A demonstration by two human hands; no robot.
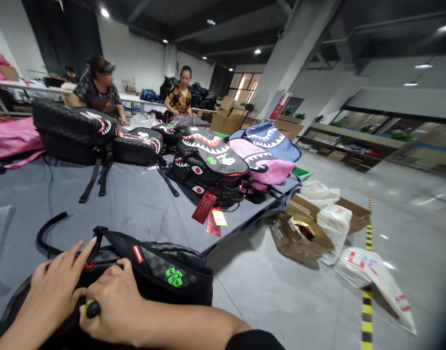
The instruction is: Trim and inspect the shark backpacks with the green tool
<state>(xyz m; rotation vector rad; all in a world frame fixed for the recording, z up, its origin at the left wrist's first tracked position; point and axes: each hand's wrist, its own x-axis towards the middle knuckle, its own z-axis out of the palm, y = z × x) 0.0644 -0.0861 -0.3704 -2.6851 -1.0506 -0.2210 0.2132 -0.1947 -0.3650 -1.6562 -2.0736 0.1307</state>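
In the head view, the only one here, I see a black checked backpack (161, 287) lying at the near end of a cloth-covered table (143, 209), right under the person's hands. The right hand (113, 301) is clenched round a tool with a black and yellow-green handle (93, 309), its working end hidden from me. The left hand (53, 287) lies beside it on the bag, fingers stretched out and closed on nothing I can see, the index fingertip near a black strap loop (99, 232). I'd judge the step in hand to be close detail work on the bag's upper side; a further move of the tool would call for the left hand to steady the fabric and stay out of its path. As for room, the table's right edge slants away from the bag, whose right end seems to reach past it, so a push that way would be risky. Grey cloth stretches forward to a stacked shark-mouth backpack (215, 150) with red tags (204, 207) hanging near the edge. A loose black strap (44, 233) curls beyond the left hand, where it could snag. Right of the table, open floor runs to a cardboard box (296, 243) and a white plastic bag (357, 267).
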